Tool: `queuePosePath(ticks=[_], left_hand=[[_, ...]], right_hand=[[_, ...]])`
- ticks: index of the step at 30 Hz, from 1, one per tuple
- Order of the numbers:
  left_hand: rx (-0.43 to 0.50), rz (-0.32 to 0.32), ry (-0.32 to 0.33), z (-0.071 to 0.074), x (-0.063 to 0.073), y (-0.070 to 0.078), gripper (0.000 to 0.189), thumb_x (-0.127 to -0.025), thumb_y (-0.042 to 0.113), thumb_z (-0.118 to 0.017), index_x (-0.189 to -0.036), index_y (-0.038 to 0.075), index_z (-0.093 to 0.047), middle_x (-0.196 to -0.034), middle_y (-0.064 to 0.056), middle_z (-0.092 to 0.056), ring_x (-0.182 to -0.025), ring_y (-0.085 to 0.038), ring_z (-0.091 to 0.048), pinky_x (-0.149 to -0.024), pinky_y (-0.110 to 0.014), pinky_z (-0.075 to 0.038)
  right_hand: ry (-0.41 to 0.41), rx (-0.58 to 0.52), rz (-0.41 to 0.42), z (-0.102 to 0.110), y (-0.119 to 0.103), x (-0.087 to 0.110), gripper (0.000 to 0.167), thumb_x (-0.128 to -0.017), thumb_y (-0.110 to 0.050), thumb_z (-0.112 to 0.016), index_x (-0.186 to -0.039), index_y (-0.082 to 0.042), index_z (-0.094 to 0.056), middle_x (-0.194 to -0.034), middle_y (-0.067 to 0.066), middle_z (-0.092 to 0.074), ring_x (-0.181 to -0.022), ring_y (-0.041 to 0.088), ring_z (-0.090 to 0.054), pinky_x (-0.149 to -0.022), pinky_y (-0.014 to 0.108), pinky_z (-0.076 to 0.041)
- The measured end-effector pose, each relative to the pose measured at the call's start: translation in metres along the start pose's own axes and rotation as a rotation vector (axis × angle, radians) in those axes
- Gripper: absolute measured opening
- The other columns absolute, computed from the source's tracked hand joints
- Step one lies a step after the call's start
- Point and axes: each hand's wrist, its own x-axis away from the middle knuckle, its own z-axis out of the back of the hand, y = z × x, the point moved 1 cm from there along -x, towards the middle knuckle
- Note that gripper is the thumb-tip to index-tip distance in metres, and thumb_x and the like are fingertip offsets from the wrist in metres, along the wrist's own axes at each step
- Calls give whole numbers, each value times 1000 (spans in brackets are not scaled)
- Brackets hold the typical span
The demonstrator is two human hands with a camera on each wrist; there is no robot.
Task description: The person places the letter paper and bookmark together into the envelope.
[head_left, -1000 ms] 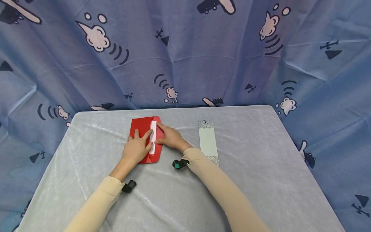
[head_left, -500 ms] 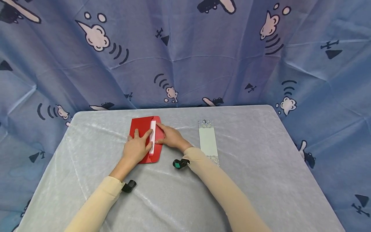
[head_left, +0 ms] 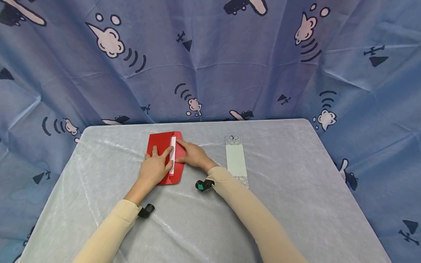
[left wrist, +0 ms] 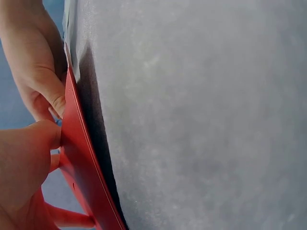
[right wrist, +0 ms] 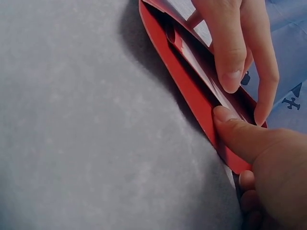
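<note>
A red envelope (head_left: 160, 140) lies on the table toward its far left, its flap unfolded to the right. A white card (head_left: 173, 156) sits in its mouth with a narrow strip showing. My left hand (head_left: 154, 169) rests on the envelope with spread fingers, index finger and thumb at the mouth's edge. My right hand (head_left: 195, 156) touches the card's right edge with index finger and thumb set apart. In the right wrist view the right thumb (right wrist: 240, 136) presses at the card's edge, above the red flap (right wrist: 187, 91). How far the card reaches inside is hidden.
Right of the hands lies a pale green strip (head_left: 236, 160) with patterned ends, partly behind the right sleeve (head_left: 250, 208). A grey-white cloth covers the table (head_left: 296, 190). A blue printed curtain (head_left: 210, 58) hangs behind it.
The white card has slid slightly left into the envelope, so less of it shows. My right fingertips have shifted a little left with it. My left hand stays in place.
</note>
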Motion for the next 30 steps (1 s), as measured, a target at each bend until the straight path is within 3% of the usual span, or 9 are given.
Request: queuePosePath(ticks=[30], left_hand=[[15,-4,-2,0,-1,-1,62,-94,40,-57,-152,26,-40,-149,-37,-38,-118,-65,-50,-73,-61,-58]], right_hand=[[51,55,1,-3,-4,2,75,-86,-46,-73,-151,-30,-41,-148,5,-55,-135,23,-54,-107,44,-48]])
